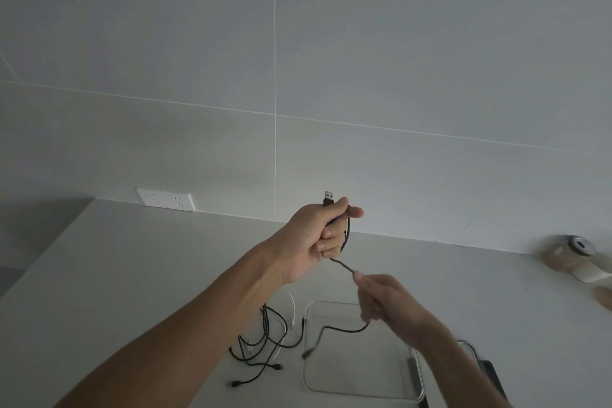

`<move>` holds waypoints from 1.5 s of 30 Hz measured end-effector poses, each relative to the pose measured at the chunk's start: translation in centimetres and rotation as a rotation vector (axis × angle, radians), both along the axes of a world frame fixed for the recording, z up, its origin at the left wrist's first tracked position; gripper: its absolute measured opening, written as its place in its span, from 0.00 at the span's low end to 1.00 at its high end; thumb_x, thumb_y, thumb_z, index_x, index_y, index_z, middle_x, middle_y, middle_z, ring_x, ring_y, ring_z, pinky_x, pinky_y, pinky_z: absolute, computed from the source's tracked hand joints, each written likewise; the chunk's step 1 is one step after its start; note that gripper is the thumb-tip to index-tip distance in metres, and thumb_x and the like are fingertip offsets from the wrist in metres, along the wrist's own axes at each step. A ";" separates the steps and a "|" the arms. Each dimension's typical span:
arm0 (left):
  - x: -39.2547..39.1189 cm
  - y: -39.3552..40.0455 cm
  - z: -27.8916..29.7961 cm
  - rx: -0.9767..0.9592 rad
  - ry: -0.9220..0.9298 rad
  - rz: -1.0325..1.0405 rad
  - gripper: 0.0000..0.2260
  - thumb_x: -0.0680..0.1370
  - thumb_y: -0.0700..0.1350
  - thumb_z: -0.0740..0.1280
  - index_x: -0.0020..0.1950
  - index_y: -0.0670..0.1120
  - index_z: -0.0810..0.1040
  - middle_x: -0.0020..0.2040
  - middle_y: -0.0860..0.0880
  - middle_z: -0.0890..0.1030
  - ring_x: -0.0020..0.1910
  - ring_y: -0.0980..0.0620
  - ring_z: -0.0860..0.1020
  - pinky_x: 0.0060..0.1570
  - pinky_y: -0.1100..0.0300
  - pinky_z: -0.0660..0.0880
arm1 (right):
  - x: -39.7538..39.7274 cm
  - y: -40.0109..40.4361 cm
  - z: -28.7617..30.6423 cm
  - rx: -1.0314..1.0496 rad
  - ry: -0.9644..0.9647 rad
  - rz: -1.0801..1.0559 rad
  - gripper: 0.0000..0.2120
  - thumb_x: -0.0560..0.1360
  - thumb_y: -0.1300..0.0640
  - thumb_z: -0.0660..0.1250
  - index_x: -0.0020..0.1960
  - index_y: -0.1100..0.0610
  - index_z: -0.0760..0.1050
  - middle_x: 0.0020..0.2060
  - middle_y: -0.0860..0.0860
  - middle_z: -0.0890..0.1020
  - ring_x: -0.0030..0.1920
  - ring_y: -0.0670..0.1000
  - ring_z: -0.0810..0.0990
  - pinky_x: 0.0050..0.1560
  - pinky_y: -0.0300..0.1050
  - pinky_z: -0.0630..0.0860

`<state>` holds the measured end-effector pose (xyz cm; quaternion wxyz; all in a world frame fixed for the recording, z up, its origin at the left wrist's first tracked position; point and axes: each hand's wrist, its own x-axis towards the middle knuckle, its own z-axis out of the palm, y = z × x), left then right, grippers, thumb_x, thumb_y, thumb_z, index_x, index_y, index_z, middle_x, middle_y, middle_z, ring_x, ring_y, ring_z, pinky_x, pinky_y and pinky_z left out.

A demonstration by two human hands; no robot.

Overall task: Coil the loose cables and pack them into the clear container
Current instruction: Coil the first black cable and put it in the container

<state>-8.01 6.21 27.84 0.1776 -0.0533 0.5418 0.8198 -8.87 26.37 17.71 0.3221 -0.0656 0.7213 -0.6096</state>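
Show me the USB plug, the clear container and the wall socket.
USB plug (328,198): head view, metal tip above the left hand's fist.
Clear container (359,389): head view, bare floor near its front rim.
Wall socket (166,199): head view, middle of the white faceplate.

The white counter (139,275) meets a tiled wall along its far edge. Near its front edge lie a tangle of loose cables (265,341) and, just beside them, the clear container (357,374). A tipped jar (573,257) rests toward the far right corner.
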 end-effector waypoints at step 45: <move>-0.4 1.7 -3.1 0.537 -0.184 0.030 0.15 0.83 0.45 0.59 0.57 0.37 0.81 0.29 0.54 0.53 0.22 0.56 0.52 0.23 0.64 0.52 | 3.8 4.8 -3.2 -1.119 -0.382 -0.224 0.18 0.87 0.59 0.48 0.66 0.61 0.73 0.52 0.54 0.78 0.36 0.45 0.68 0.45 0.37 0.74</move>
